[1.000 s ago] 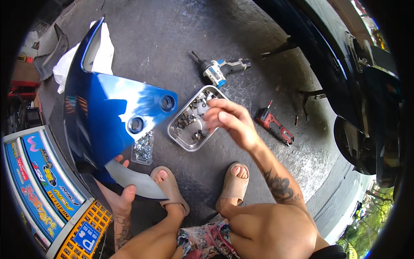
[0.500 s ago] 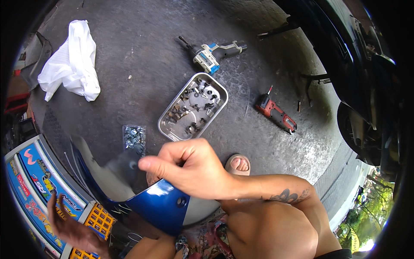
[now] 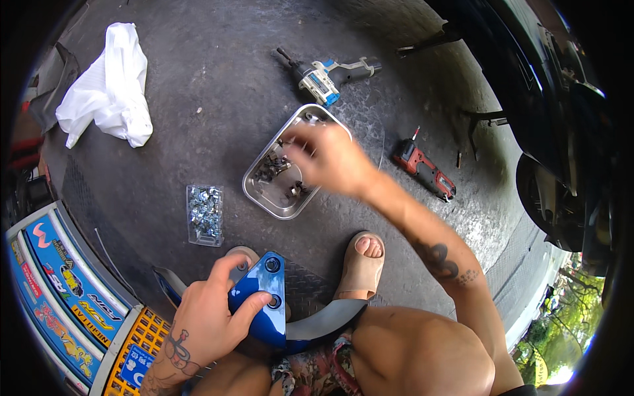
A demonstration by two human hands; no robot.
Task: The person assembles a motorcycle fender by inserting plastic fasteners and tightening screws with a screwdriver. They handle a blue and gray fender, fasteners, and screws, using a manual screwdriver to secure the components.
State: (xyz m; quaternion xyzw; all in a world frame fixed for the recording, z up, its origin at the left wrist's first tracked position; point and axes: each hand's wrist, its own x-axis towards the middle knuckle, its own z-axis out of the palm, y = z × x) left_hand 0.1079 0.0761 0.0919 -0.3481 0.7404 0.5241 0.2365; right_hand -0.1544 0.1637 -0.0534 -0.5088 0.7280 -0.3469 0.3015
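My left hand (image 3: 208, 317) grips the end of a glossy blue panel (image 3: 265, 305) with two round holes, held low over my lap near my left foot. A grey strip of the panel curves toward my right knee. My right hand (image 3: 327, 158) reaches forward into a shallow metal tray (image 3: 261, 191) on the dark floor, its fingers blurred among the small dark screws and clips there. I cannot tell whether those fingers hold anything.
A small clear bag of metal fasteners (image 3: 205, 214) lies left of the tray. A blue and grey power driver (image 3: 323, 76) sits beyond it, a red driver (image 3: 426, 170) to the right. A white cloth (image 3: 105, 89) lies far left. A dark vehicle body (image 3: 561, 132) fills the right side.
The blue panel has come down from a raised spread in front of me to my lap. My right hand went from the tray to the panel, and is now back in the tray.
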